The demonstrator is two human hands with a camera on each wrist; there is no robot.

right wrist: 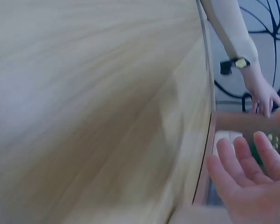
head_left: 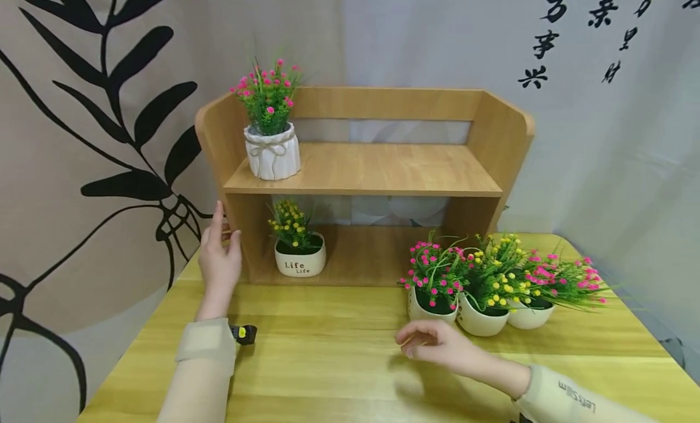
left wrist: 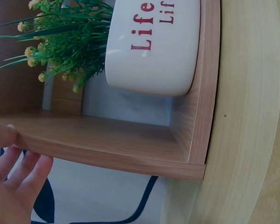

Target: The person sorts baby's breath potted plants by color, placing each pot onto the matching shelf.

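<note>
A two-tier wooden shelf [head_left: 377, 168] stands on the table. My left hand [head_left: 220, 262] grips its left side panel [left wrist: 107, 151], with the thumb at the front edge and the fingers on the outer face. Inside the lower tier, near that panel, sits a white pot marked "Life" [head_left: 300, 262] with yellow flowers. A white ribbed pot [head_left: 273, 155] tied with twine, holding pink flowers, stands on the upper tier at the left. My right hand [head_left: 437, 345] hovers over the table with loosely bent fingers, holding nothing, in front of a potted pink-flowered plant [head_left: 432, 310].
To the right of that plant stand a yellow-flowered pot [head_left: 481, 319] and another pink-flowered pot [head_left: 530, 315], close together before the shelf's right end. The yellowish wooden table [head_left: 317, 362] extends in front. Printed curtains [head_left: 601, 143] hang behind.
</note>
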